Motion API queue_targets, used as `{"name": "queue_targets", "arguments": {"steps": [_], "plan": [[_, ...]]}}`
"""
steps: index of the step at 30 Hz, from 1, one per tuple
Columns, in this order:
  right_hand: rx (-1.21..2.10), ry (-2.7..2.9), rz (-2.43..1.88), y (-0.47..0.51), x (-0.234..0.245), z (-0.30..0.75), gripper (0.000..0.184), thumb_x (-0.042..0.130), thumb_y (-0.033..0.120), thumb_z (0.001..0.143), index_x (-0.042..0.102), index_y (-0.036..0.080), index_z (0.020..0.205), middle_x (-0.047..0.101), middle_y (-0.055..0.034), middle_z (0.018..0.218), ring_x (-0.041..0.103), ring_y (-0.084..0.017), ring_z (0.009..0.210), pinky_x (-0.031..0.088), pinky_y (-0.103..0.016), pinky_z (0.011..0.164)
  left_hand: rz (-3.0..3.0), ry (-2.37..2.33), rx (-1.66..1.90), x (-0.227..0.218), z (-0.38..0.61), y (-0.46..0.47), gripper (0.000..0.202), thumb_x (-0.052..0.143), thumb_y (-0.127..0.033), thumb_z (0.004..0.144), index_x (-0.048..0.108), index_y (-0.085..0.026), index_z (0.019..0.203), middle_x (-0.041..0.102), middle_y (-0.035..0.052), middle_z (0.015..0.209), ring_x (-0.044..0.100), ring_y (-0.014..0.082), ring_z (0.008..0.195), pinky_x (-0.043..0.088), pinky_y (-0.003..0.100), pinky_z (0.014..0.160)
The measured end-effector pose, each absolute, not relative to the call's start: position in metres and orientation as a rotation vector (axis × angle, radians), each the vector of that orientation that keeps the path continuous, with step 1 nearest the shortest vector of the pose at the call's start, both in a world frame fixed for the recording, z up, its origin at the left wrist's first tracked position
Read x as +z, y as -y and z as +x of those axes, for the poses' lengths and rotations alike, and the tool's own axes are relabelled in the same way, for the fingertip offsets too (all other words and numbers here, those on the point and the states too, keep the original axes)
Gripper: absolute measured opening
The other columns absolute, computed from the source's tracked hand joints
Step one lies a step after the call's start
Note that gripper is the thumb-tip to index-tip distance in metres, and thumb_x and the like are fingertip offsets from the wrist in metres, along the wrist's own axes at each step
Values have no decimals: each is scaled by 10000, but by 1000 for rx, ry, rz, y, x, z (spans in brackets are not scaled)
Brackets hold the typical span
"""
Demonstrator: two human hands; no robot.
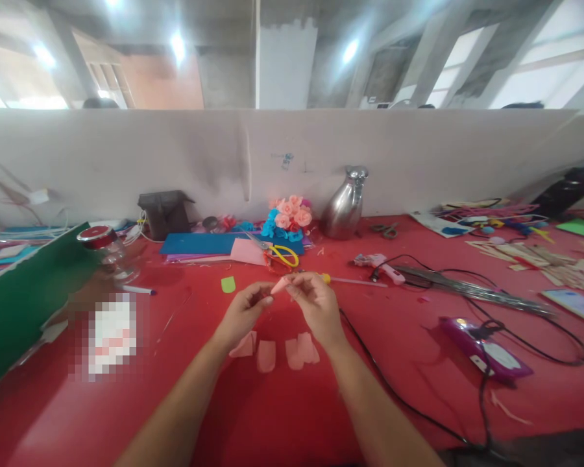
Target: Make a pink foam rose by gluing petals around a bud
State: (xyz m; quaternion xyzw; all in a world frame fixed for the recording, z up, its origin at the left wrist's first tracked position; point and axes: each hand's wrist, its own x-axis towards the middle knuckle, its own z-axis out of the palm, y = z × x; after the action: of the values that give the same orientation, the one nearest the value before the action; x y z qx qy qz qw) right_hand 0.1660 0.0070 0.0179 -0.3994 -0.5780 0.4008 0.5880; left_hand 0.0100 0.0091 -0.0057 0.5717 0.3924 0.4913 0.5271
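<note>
Between both hands, above the red table, is a small pink paper petal (281, 285), curled along its length. My left hand (247, 306) pinches its left end between thumb and finger. My right hand (316, 303) grips the other end, its fingers closed around it. Below the hands lie several flat pink petal pieces, among them one with a rounded end (266, 356) and an overlapping pair (302, 351). Another piece (244, 346) is partly covered by my left wrist. Beyond the hands are yellow-handled scissors (285, 255) and a bunch of pink and blue paper flowers (291, 217).
A pink glue gun (380, 266) lies to the right, its black cord crossing the table towards a purple power strip (486, 350). A steel jug (344, 206) stands at the back. On the left are a glass jar (108, 253), a pen (139, 290) and a green board (34, 305).
</note>
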Motion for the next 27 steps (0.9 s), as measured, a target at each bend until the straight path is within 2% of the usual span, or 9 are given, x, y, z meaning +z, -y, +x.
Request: {"name": "queue_targets", "arguments": {"steps": [4,10,14,18,21,27], "plan": [[987,1170,-932,-9,18,166,159,655,295,745,509,233,743,624,9,736,576,-135,672,434,-245,560,1341,-1112,1180,-13,8,-16,197,622,-253,710,690,-177,878,639,33,789,516,133,715,379,229,667],[1215,865,-876,-16,12,171,187,697,286,709,533,204,747,629,11,713,585,-103,679,400,-173,507,1271,-1317,1152,-22,0,-24,143,666,-278,647,695,-156,715,643,36,705,515,126,651,369,232,631],[1490,740,-870,-21,6,173,201,735,290,669,573,187,731,631,13,675,565,-73,602,374,-139,453,1155,-1188,1120,-17,0,-19,285,681,-394,644,678,-144,779,612,23,688,489,106,614,368,228,610],[1583,672,-856,-22,3,171,191,762,265,632,611,178,711,638,20,658,554,-52,554,368,-121,423,1222,-1103,1090,-7,4,-12,376,662,-449,667,681,-148,891,626,44,795,498,116,694,373,230,653],[1618,600,-862,-21,4,169,186,777,237,602,627,172,692,638,24,653,552,-43,534,368,-111,407,1280,-1077,1123,-1,6,-9,385,577,-464,743,673,-163,963,623,43,824,496,122,734,369,227,667],[1685,522,-876,-19,3,164,196,785,210,564,628,179,676,630,27,615,559,-54,519,368,-122,397,1334,-1051,1150,0,6,-9,353,530,-437,785,672,-170,967,619,31,800,500,129,753,379,240,704]]}}
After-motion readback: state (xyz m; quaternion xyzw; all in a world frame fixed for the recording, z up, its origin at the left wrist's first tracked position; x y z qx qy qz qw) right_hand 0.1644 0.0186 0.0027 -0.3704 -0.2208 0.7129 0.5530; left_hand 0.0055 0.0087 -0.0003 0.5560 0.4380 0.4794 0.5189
